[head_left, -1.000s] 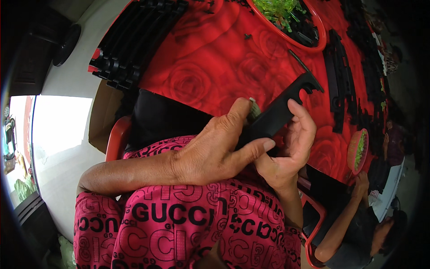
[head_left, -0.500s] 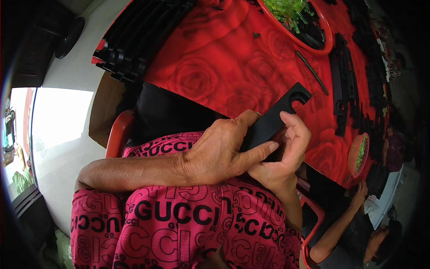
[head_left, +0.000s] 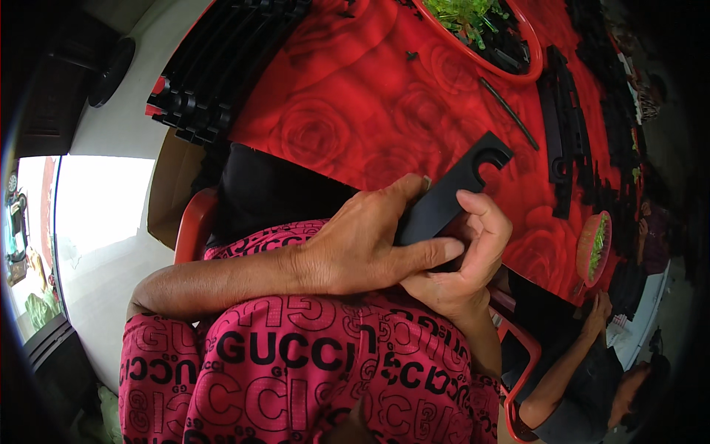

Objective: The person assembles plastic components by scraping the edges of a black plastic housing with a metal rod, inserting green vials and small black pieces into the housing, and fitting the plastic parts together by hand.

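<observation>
A flat black plastic strip [head_left: 452,192] with a round notch cut into its far end is held tilted over the table's near edge, in front of my body. My left hand [head_left: 362,237] is closed around its near part, the thumb lying across it. From below and the right, my right hand [head_left: 473,251] grips the same strip, its fingers curled by the strip's right edge. The near end of the strip is hidden by my hands. Beyond it, a thin dark rod [head_left: 509,112] lies on the red rose-patterned table [head_left: 318,133].
Several long black notched strips [head_left: 222,66] are stacked at the far left. A red basin [head_left: 534,55] at the back holds green translucent pieces; a small pink bowl [head_left: 586,248] on the right holds more. Other black strips [head_left: 566,126] lie between. A co-worker's arm [head_left: 562,370] is at lower right.
The whole view has shifted slightly. My hands keep their hold on the black strip, with only small movements of the fingers.
</observation>
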Action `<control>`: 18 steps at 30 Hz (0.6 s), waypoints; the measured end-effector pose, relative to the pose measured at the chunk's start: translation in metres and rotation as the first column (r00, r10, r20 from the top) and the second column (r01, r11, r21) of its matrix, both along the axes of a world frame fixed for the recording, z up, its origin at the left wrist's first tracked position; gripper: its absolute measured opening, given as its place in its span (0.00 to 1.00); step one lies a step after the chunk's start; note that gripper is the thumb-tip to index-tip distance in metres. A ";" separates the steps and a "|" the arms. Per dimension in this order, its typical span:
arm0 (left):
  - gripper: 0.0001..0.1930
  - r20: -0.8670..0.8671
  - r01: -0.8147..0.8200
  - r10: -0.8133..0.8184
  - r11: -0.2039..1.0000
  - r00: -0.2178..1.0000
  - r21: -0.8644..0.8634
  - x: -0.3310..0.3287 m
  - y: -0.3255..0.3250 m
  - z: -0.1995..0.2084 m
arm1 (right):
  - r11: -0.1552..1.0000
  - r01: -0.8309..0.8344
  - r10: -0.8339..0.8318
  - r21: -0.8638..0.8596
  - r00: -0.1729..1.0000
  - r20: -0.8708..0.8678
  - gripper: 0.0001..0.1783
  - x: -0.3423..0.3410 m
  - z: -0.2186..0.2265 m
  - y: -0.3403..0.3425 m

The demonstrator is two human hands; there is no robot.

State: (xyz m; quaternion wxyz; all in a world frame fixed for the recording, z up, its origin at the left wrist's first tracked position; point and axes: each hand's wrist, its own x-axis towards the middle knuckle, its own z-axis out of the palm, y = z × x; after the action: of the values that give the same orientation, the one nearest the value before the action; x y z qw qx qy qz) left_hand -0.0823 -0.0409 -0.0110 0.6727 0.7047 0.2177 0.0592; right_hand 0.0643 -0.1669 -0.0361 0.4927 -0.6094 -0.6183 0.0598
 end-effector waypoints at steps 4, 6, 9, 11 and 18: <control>0.37 0.209 -0.133 0.156 0.984 0.965 -0.118 0.005 -0.005 -0.015 | 1.000 0.014 -0.012 -0.019 0.994 0.110 0.51 -0.006 0.009 0.013; 0.33 0.208 -0.172 0.170 0.985 0.963 -0.007 0.005 -0.006 -0.015 | 1.000 -0.017 0.018 -0.018 0.997 0.072 0.51 -0.006 0.011 0.015; 0.31 0.141 -0.161 0.156 0.987 0.978 0.021 0.002 -0.009 -0.008 | 0.997 -0.011 0.017 -0.081 0.996 0.084 0.49 -0.007 0.015 0.010; 0.31 0.149 -0.159 0.154 0.987 0.977 0.020 0.000 -0.010 -0.003 | 0.999 -0.009 0.012 -0.031 0.995 0.102 0.48 -0.007 0.014 0.009; 0.24 0.148 -0.114 0.104 0.991 0.984 0.063 -0.002 -0.013 0.001 | 0.999 -0.030 0.024 0.037 0.987 0.159 0.44 -0.004 0.020 0.005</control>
State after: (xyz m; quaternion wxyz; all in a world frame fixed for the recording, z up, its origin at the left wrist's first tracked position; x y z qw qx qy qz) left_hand -0.0846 -0.0537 -0.0098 0.6567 0.7092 0.2045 0.1546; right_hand 0.0600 -0.1619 -0.0163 0.4532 -0.5938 -0.6648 0.0057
